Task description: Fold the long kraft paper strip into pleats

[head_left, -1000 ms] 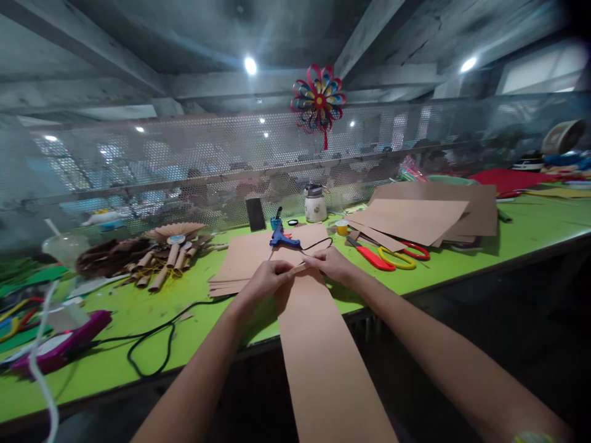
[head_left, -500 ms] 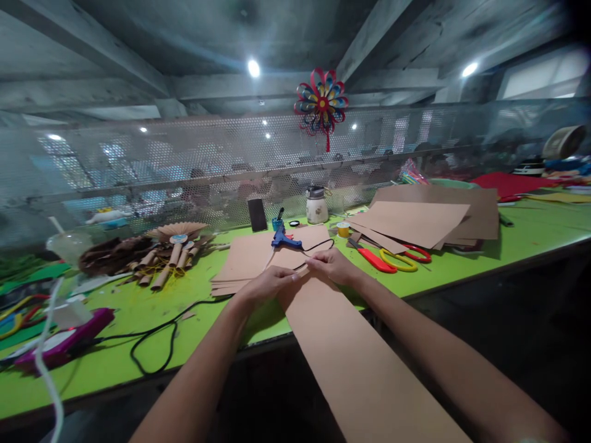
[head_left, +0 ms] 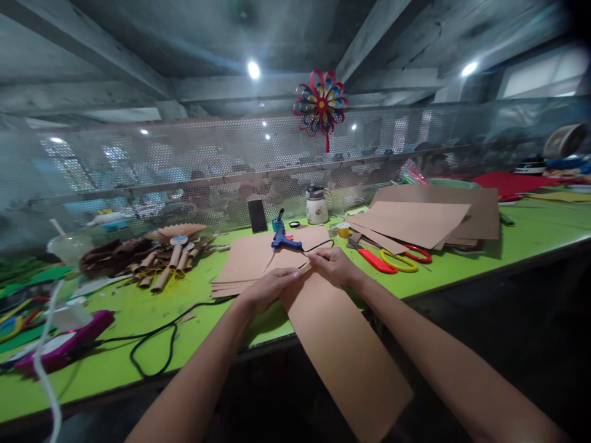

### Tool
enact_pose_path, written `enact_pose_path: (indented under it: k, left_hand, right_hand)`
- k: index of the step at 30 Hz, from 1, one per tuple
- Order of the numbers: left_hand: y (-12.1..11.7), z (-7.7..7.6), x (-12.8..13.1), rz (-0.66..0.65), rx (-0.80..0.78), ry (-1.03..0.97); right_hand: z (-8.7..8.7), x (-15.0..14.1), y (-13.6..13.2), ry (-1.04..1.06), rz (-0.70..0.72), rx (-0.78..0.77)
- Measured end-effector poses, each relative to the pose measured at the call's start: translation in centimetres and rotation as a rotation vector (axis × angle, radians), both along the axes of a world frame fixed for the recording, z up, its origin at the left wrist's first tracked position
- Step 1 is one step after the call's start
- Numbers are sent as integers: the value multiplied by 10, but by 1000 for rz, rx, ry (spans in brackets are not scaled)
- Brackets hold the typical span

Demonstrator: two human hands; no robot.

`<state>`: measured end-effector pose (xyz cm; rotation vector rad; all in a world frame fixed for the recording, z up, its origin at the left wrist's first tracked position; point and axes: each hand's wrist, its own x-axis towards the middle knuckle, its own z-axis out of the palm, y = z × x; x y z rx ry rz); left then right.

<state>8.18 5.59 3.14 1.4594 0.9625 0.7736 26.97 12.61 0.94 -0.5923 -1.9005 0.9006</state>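
Observation:
A long strip of brown kraft paper [head_left: 346, 351] runs from my fingers down over the table's front edge, its lower end hanging free. My left hand [head_left: 272, 288] pinches the left side of its upper end, where a narrow folded edge shows. On the right side of that same end, my right hand [head_left: 333, 266] grips with thumb and fingers closed. Just beyond my hands, a blue hot glue gun [head_left: 287, 242] rests on a stack of brown paper sheets [head_left: 244, 252]. Part of the fold is hidden behind my fingers.
Scissors with red and yellow handles [head_left: 399, 261] lie to the right, before a pile of brown sheets [head_left: 415, 221]. A black cable [head_left: 173, 326] loops toward a purple power strip [head_left: 69, 344]. Rolled paper pieces [head_left: 173, 264] lie left. A white bottle [head_left: 317, 208] stands behind.
The hanging end of the paper strip has risen and swung, so its lower edge now shows. Both hands have stayed almost in place, still holding the upper end.

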Motion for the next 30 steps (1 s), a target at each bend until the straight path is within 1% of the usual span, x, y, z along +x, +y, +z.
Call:
enact_pose_path:
  k: [3, 7, 10, 12, 17, 21, 25, 30]
  left_hand:
    - [2, 0, 3, 10, 90, 104]
    - [10, -5, 2, 76, 349, 353]
    - [14, -7, 0, 130, 526, 525]
    - [13, -7, 0, 151, 602, 592]
    - [9, -6, 1, 129, 652, 656]
    - [7, -5, 2, 126, 656, 685]
    - [6, -5, 2, 122, 651, 675]
    - [7, -6, 0, 66, 630, 638]
  right_hand:
    - [-1, -1, 0, 12, -28, 0]
    - [-1, -1, 1, 40, -34, -13]
    - [-1, 1, 2, 45, 24, -39]
    - [-2, 1, 1, 11, 68, -63]
    - [-2, 2, -2, -66, 77, -112]
    - [-3, 1, -2, -48, 87, -143]
    - [-2, 1, -1, -4, 139, -168]
    - [-2, 1, -1, 11, 149, -183]
